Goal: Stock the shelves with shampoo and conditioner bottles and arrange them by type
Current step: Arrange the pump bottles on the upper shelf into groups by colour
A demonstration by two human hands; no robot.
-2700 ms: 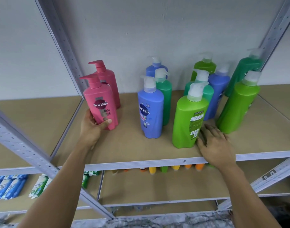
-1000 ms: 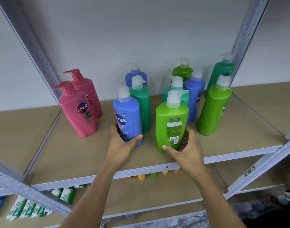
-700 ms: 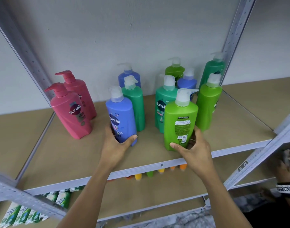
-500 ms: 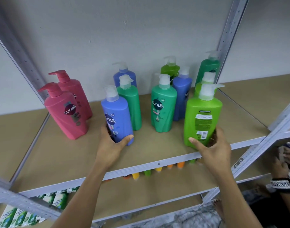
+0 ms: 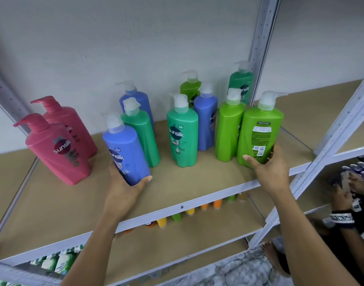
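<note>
My left hand [image 5: 123,187] grips the base of a blue pump bottle [image 5: 124,147] at the front of the brown shelf [image 5: 197,182]. My right hand [image 5: 268,170] grips a light-green pump bottle [image 5: 259,131], its back label facing me, set beside another light-green bottle [image 5: 228,129] at the right. Two pink bottles [image 5: 57,145] stand at the left. Behind the blue one are a teal-green bottle [image 5: 142,133] and a blue one [image 5: 135,98]. In the middle stand a teal-green bottle [image 5: 182,135], a blue bottle [image 5: 206,120] and a light-green one [image 5: 188,87]. A dark-green bottle [image 5: 242,83] stands at the back right.
Grey metal uprights [image 5: 259,42] and a diagonal brace [image 5: 329,141] frame the shelf. The shelf below holds small orange, yellow and green bottle caps [image 5: 189,211]; white-green tubes [image 5: 53,263] lie lower left. Another person's hands [image 5: 350,186] handle cans [image 5: 362,168] at the right.
My right hand has carried the light-green bottle from the front middle rightward, next to the other light-green bottle. My left hand has kept hold of the blue bottle.
</note>
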